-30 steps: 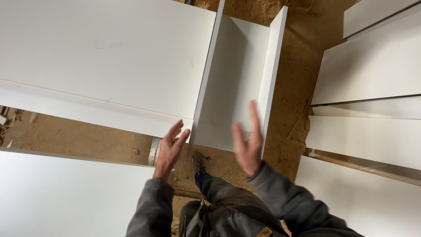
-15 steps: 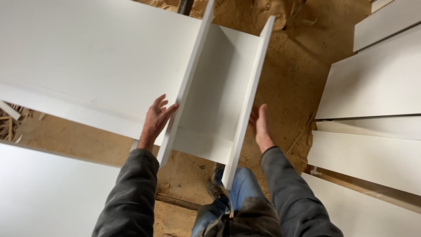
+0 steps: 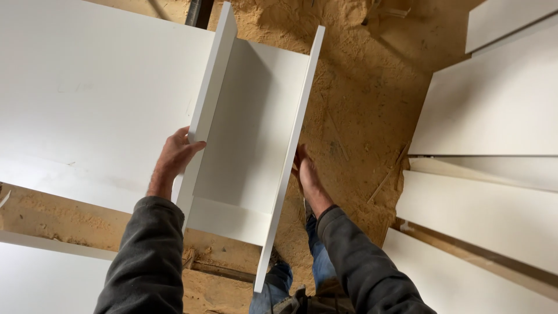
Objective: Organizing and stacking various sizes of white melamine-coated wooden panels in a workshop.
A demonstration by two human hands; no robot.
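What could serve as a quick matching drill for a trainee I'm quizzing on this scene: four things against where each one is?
Things:
1. left hand
2. right hand
3. white U-shaped box
4. sawdust-covered floor

Places:
a. beneath all the panels
b. on the box's right side panel
c. between the two hands
d. on the box's left side panel

Pairs: 1-d, 2-b, 3-c, 4-a

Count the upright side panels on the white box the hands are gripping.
2. The left side panel is gripped by the left hand; the right side panel is held by the right hand.
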